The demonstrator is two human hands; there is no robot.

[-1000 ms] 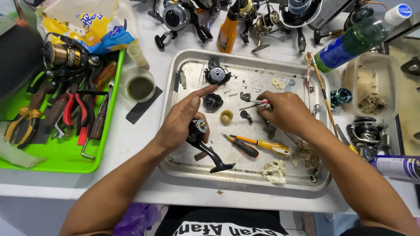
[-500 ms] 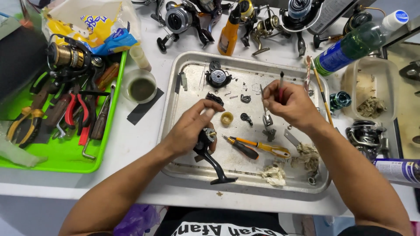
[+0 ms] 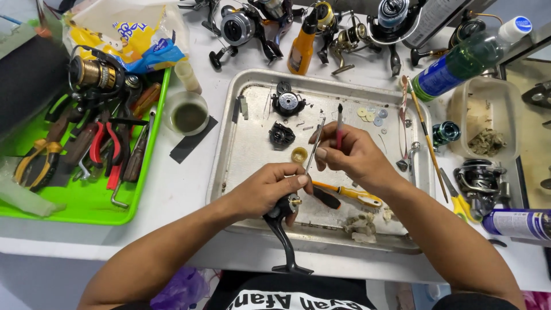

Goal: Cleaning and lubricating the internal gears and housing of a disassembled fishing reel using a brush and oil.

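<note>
Item: black fishing-reel body with long stem point(image 3: 282, 221), over near edge of metal tray point(image 3: 229, 115), clenched in left hand point(image 3: 267, 189). Thin metal shaft point(image 3: 313, 150) rises obliquely from it, gripped with red-handled tool point(image 3: 339, 127) by right hand point(image 3: 353, 156) fingers.

Metal tray point(image 3: 229, 138) lies centre; tool tray point(image 3: 69, 206) left of it, reels point(image 3: 241, 26) behind it

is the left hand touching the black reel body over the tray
Touching. The head view shows the left hand wrapped around the black reel body, fingers closed over its top, no gap.
</note>
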